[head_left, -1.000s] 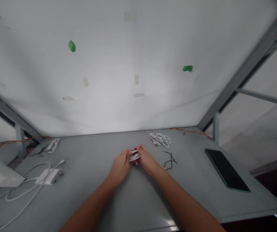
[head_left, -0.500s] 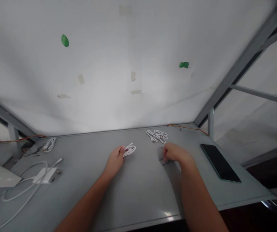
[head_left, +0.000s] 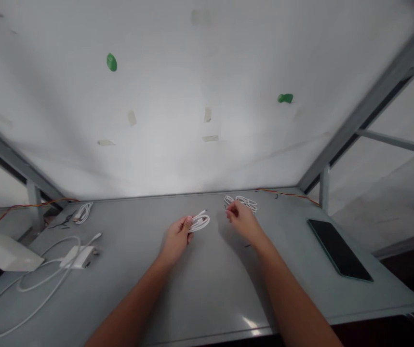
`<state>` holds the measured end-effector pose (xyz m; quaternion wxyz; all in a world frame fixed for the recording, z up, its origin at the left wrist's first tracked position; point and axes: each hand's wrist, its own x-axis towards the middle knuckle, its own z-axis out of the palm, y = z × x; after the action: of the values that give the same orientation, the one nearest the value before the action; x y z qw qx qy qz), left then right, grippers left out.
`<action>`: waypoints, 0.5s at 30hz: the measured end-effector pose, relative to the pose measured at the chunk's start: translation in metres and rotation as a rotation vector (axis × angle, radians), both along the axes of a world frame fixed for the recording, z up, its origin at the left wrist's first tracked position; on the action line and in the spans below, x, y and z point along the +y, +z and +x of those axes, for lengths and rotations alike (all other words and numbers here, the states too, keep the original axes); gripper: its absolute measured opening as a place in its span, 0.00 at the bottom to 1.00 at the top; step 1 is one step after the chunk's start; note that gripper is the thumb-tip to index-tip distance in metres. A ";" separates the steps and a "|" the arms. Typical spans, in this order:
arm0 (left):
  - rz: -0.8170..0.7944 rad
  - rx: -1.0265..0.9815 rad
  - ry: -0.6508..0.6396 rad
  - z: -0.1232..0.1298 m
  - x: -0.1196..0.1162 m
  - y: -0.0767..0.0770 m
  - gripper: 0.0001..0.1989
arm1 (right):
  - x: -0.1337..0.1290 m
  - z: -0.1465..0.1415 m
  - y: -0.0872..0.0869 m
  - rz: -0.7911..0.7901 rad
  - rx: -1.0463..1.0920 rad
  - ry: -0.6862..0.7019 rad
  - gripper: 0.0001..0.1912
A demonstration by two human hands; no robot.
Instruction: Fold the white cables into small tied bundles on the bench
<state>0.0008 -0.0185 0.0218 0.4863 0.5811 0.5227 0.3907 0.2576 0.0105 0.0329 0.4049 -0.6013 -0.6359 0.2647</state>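
Note:
My left hand (head_left: 178,239) grips a coiled white charging cable (head_left: 200,222) between thumb and fingers, its plug end pointing up and right. To its right, my right hand (head_left: 242,219) is raised off the shelf in a pinch. A thin dark piece at its fingertips looks like a black twist tie (head_left: 225,207). Behind that hand lies another coiled white cable (head_left: 248,202), partly covered by it. A short black tie piece (head_left: 247,246) rests on the shelf beside my right forearm.
The grey metal shelf (head_left: 199,289) holds a black phone (head_left: 339,250) at right. On the left are a white charger (head_left: 79,257) with loose cable, a white box (head_left: 7,251), another coiled cable (head_left: 83,212) and several black ties (head_left: 62,223). A white sheet (head_left: 166,164) stands behind.
My right hand has lifted off the shelf and moved left and back, with a thin dark tie picked up. My left hand keeps its cable. The view has shifted slightly.

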 end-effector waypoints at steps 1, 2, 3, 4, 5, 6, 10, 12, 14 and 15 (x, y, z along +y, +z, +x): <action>0.001 -0.003 -0.013 0.001 -0.002 0.002 0.40 | 0.000 -0.009 -0.003 -0.010 -0.010 -0.002 0.03; 0.000 -0.007 -0.024 0.002 -0.003 0.003 0.40 | 0.000 -0.018 -0.005 -0.024 -0.005 -0.006 0.03; -0.008 -0.017 -0.040 0.004 -0.004 0.003 0.41 | -0.001 -0.027 -0.008 -0.041 0.024 -0.008 0.03; -0.021 -0.035 -0.055 0.005 -0.005 0.003 0.41 | -0.003 -0.036 -0.011 -0.064 0.075 0.002 0.03; -0.037 -0.058 -0.070 0.007 -0.006 0.001 0.40 | -0.004 -0.045 -0.014 -0.086 0.135 0.024 0.03; -0.052 -0.082 -0.082 0.009 -0.007 0.000 0.40 | -0.006 -0.054 -0.016 -0.101 0.190 0.058 0.02; -0.063 -0.122 -0.067 0.014 -0.008 -0.004 0.39 | -0.014 -0.081 -0.020 -0.082 0.262 0.167 0.03; -0.046 -0.112 -0.032 0.014 -0.008 -0.004 0.37 | -0.017 -0.088 -0.019 -0.081 0.284 0.177 0.04; -0.019 -0.083 0.008 0.013 -0.006 -0.004 0.34 | -0.020 -0.092 -0.018 -0.104 0.331 0.196 0.04; -0.002 -0.063 0.027 0.011 -0.005 -0.004 0.33 | -0.020 -0.092 -0.018 -0.135 0.362 0.219 0.03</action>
<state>0.0123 -0.0231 0.0183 0.4977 0.5609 0.5155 0.4147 0.1652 -0.0100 0.0152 0.4401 -0.4971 -0.5953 0.4525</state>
